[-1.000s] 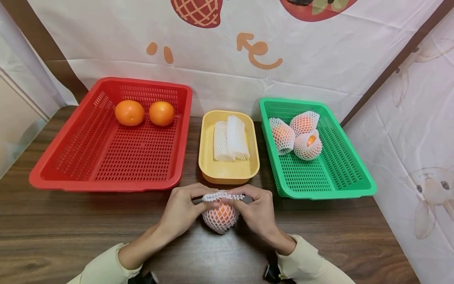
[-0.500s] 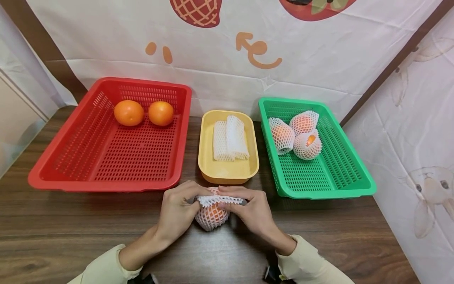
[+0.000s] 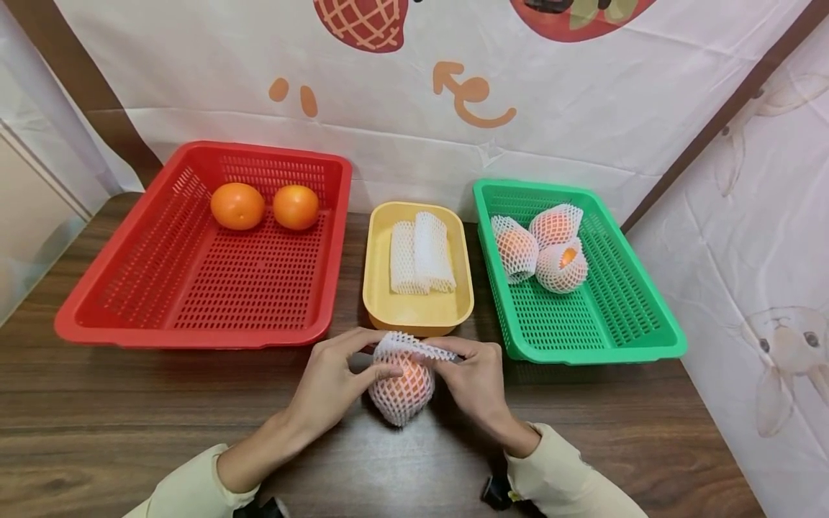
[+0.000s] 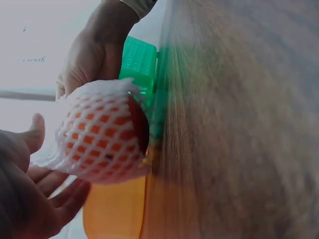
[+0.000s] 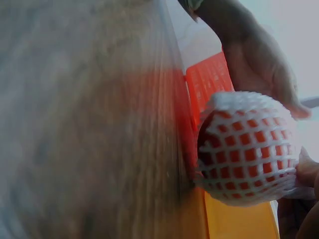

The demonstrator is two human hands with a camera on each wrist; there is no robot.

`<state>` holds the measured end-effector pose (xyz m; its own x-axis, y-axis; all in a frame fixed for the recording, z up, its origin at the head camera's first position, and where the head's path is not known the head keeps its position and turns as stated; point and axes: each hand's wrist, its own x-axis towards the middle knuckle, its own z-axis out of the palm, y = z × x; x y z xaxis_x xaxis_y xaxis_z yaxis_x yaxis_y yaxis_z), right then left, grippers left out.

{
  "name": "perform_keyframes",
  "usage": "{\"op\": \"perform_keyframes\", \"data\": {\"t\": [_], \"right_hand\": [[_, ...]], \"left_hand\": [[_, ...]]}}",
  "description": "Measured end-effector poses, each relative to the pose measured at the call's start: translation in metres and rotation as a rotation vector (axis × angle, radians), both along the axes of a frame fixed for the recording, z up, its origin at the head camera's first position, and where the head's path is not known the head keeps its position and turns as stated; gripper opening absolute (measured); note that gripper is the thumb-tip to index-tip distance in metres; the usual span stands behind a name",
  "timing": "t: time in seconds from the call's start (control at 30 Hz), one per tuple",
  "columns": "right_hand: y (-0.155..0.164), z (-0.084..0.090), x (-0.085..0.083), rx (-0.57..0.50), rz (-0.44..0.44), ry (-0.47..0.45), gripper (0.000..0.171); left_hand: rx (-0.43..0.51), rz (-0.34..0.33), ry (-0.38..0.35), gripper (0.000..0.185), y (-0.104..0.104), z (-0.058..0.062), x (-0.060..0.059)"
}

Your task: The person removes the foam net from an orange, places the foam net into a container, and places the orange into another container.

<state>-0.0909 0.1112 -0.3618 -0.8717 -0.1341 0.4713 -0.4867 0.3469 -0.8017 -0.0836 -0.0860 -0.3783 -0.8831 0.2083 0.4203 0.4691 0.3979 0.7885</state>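
An orange in a white foam net (image 3: 403,385) is held over the wooden table (image 3: 129,403), just in front of the yellow tray (image 3: 417,316). My left hand (image 3: 337,378) and right hand (image 3: 473,381) pinch the net's open top edge from either side. The left wrist view shows the netted orange (image 4: 102,132) close up, with the orange bare at one end. In the right wrist view the netted orange (image 5: 246,147) fills the right side.
A red basket (image 3: 194,316) at the left holds two bare oranges (image 3: 237,206). The yellow tray holds folded foam nets (image 3: 421,252). A green basket (image 3: 615,338) at the right holds three netted oranges (image 3: 540,244). A printed cloth hangs behind.
The netted orange has shifted slightly between my hands, and the net's top edge, stretched flat before, now folds over the orange's top. Both hands keep their hold.
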Motion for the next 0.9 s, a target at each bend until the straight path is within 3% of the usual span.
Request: {"op": "perform_keyframes", "data": {"t": [0.17, 0.33, 0.5, 0.73, 0.8, 0.9], "right_hand": [[0.002, 0.000, -0.003, -0.007, 0.003, 0.045, 0.015], [0.003, -0.008, -0.006, -0.017, 0.094, 0.086, 0.016], [0.007, -0.026, -0.013, -0.035, 0.181, -0.042, 0.015], [0.009, -0.030, -0.015, 0.048, 0.264, -0.294, 0.042], [0.008, -0.030, -0.015, 0.039, 0.268, -0.321, 0.041], [0.007, -0.029, -0.014, 0.001, 0.256, -0.291, 0.032]], "left_hand": [[-0.051, 0.013, -0.175, 0.035, 0.001, 0.000, 0.001], [-0.012, 0.070, -0.212, 0.020, 0.002, 0.000, 0.001], [0.038, 0.109, -0.162, 0.021, 0.000, 0.000, 0.001], [0.119, 0.124, -0.041, 0.043, -0.001, -0.001, 0.001], [0.128, 0.123, -0.029, 0.045, -0.001, -0.001, 0.002], [0.132, 0.107, -0.004, 0.045, 0.001, -0.001, 0.003]]}}
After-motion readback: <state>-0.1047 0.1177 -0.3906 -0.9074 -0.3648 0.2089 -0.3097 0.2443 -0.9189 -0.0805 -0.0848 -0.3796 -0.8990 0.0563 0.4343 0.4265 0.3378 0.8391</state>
